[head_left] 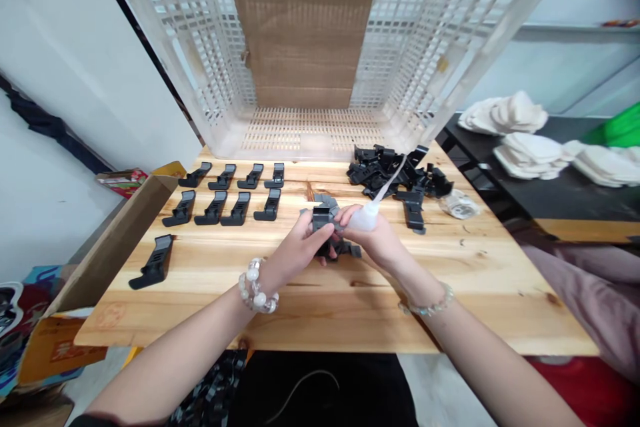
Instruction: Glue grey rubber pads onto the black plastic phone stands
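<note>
Near the middle of the wooden table, my left hand [313, 235] is closed around a black plastic clip [321, 217]. My right hand [373, 240] grips a white squeeze bottle [364, 217] whose long thin nozzle points up and away to the right. Its fingertips also meet the clip's right side. Small grey pads [327, 201] lie scattered behind and under my hands. On the left, several black clips stand in rows, the nearest one [154, 262] apart from the others. A heap of black clips [385, 170] sits at the back right.
A large white plastic crate [315, 145] stands on its side at the table's back, with cardboard [305, 27] inside. A small clear bag [459, 204] lies by the heap. Cardboard boxes flank the left edge. White cloth stacks [530, 153] rest on a dark table to the right.
</note>
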Available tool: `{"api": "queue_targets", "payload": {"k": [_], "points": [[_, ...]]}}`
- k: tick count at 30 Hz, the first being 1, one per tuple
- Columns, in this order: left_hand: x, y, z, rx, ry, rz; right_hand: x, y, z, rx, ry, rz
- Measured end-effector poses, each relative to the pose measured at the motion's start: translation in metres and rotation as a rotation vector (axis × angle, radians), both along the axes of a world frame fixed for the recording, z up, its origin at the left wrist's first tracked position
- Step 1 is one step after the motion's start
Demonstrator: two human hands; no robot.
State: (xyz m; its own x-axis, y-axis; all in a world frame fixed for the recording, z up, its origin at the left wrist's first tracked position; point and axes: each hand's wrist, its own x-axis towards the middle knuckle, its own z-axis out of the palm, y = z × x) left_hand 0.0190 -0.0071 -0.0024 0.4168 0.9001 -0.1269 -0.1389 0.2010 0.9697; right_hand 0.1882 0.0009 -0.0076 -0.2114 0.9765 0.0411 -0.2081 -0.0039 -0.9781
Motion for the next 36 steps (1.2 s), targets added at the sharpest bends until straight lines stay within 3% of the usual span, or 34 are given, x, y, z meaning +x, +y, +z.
{"api": "queue_targets", "payload": {"k": [14, 22, 29, 36], "points": [[-0.001, 0.001, 0.001, 0.078, -0.019, 0.096, 0.001, -0.001, 0.006, -0.003, -0.049, 0.043], [-0.004, -0.002, 0.003, 0.24, 0.083, 0.097, 0.001, -0.003, 0.009, -0.153, 0.092, -0.01], [-0.003, -0.002, 0.005, 0.2, 0.003, 0.079, 0.003, -0.003, 0.008, -0.239, 0.157, 0.142], [-0.001, 0.003, 0.004, 0.038, 0.01, -0.003, 0.003, 0.0, 0.006, -0.225, 0.133, 0.022]]}}
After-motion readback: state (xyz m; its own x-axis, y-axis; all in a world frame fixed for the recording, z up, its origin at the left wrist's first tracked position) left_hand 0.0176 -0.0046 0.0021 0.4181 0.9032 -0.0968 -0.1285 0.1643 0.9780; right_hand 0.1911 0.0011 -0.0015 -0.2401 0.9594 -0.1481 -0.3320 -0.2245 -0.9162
